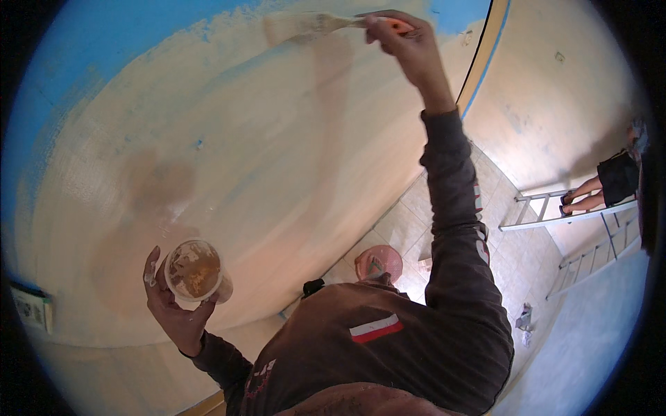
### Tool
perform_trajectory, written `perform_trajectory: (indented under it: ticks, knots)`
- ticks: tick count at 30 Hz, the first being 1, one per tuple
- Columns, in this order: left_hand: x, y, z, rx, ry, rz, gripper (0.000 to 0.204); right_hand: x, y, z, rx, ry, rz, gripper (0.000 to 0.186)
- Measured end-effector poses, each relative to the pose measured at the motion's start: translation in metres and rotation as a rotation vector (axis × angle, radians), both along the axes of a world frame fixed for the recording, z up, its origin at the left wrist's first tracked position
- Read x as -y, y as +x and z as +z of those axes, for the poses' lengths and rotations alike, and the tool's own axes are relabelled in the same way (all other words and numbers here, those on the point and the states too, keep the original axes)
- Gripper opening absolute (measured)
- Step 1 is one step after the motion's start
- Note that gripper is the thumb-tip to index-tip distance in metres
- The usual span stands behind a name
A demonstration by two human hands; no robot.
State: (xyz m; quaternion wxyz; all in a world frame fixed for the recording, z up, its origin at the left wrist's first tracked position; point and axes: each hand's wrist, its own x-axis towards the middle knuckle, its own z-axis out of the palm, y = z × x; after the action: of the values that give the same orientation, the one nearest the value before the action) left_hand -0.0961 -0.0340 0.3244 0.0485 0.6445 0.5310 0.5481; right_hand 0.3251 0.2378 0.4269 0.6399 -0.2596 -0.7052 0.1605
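My left hand (179,317), low on the left, is wrapped round a round plastic tub (225,286) with cream-coloured paint (194,270) inside. Pale smears mark its fingers. High up, my right hand (411,54) grips a paintbrush (326,24) by its handle, part of which is orange. The bristles, blurred, lie at the wall (250,166) near the border between cream and blue. Cream paint covers most of this wall in uneven strokes. A blue area (76,52) shows along the top and left.
A pink bucket (388,260) stands on the tiled floor (399,225) below. At the right, another person (614,180) is on a metal ladder (531,223). A door frame (484,66) edges the wall, and a small wall panel (31,308) sits far left.
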Motion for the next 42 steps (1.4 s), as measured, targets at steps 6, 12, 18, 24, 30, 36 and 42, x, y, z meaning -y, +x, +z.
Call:
perform_trajectory:
  ticks: [6,12,18,24,30,36,42]
  knots:
    - [0.001,0.004,0.002,0.005,-0.036,0.013,0.106,-0.019,0.074,0.011,-0.048,-0.048,-0.149,0.02]
    - [0.003,0.007,0.006,-0.019,-0.035,0.013,0.103,-0.026,0.143,0.0,-0.09,0.131,-0.544,0.029]
    - [0.003,0.008,0.012,-0.024,-0.05,-0.042,0.101,-0.054,0.123,-0.034,-0.043,0.442,-0.927,0.02]
    - [0.001,-0.002,0.007,-0.013,-0.017,-0.113,0.102,0.021,-0.009,-0.032,-0.064,0.492,-0.884,0.016]
    - [0.001,0.0,0.007,-0.004,-0.055,-0.088,0.103,0.094,-0.091,-0.053,0.069,0.547,-0.544,0.034]
    - [0.001,0.012,0.014,0.053,-0.042,-0.095,0.102,0.135,-0.116,-0.044,-0.007,0.403,-0.053,0.023]
    - [0.001,0.009,0.017,0.009,-0.076,-0.075,0.103,0.064,-0.087,-0.037,-0.088,0.0,0.212,0.016]
